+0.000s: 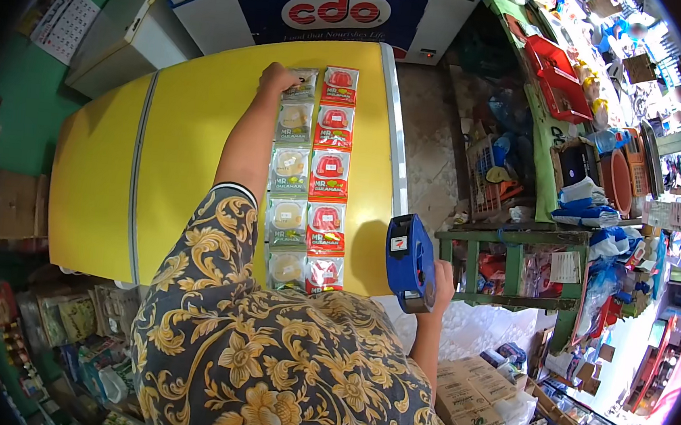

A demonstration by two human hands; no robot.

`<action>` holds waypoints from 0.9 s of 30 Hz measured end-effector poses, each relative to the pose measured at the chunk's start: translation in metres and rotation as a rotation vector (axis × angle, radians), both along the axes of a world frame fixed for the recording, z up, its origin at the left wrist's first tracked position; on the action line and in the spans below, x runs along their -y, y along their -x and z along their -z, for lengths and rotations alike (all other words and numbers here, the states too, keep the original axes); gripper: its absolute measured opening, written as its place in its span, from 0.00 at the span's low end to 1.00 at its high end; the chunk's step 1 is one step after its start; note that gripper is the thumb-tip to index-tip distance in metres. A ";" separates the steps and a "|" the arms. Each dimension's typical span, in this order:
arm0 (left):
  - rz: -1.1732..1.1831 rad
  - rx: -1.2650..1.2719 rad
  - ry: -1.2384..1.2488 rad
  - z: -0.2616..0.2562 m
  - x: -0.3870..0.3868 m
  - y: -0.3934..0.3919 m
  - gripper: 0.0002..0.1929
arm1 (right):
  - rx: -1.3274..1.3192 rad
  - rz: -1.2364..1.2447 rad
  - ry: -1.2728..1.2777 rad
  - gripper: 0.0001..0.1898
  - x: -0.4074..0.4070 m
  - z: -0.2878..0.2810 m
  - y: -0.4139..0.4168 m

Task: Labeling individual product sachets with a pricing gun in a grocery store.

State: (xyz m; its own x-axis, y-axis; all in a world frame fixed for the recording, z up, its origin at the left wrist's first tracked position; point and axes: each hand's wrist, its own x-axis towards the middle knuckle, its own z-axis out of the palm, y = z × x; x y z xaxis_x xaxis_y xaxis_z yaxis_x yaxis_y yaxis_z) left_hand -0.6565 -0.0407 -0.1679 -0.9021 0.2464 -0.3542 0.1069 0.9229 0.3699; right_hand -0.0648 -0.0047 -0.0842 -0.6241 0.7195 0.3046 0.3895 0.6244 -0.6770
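Note:
Two columns of gulaman sachets lie on the yellow tabletop (202,127), one of grey sachets (290,168) and one of red sachets (330,172). Small white stickers show on several of them. At the far end, my left hand (279,78) has its fingertips on the edge of the farthest grey sachet (304,91), partly covering it. My right hand (444,285) grips a blue handheld labeller (410,261) beside the table's right edge, apart from the sachets. Its handle is mostly hidden behind its body.
Beyond the table stands a chest freezer (328,11). A green wooden rack (512,267) is close on the right, near a red plastic basket (561,86). Stacked cardboard boxes (474,385) sit at lower right. A metal strip (139,176) crosses the tabletop.

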 end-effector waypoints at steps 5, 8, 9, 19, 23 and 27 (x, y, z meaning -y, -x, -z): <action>0.103 -0.089 -0.064 0.032 0.029 0.022 0.18 | 0.017 -0.052 0.027 0.13 -0.001 -0.006 0.005; 0.068 -0.182 -0.521 0.004 0.034 -0.033 0.15 | 0.032 -0.057 0.037 0.14 -0.004 0.001 0.006; 0.052 -0.216 -0.673 -0.014 0.038 -0.058 0.14 | 0.032 -0.064 0.040 0.14 -0.006 0.003 0.009; 0.046 0.711 -1.191 -0.141 0.065 -0.331 0.13 | 0.006 -0.158 0.033 0.09 -0.025 0.023 0.053; -0.048 0.903 -1.348 -0.140 0.076 -0.353 0.13 | -0.114 -0.271 0.060 0.13 -0.030 0.013 0.061; -0.070 0.932 -1.390 -0.136 0.083 -0.357 0.13 | -0.150 -0.327 0.036 0.15 -0.033 0.012 0.055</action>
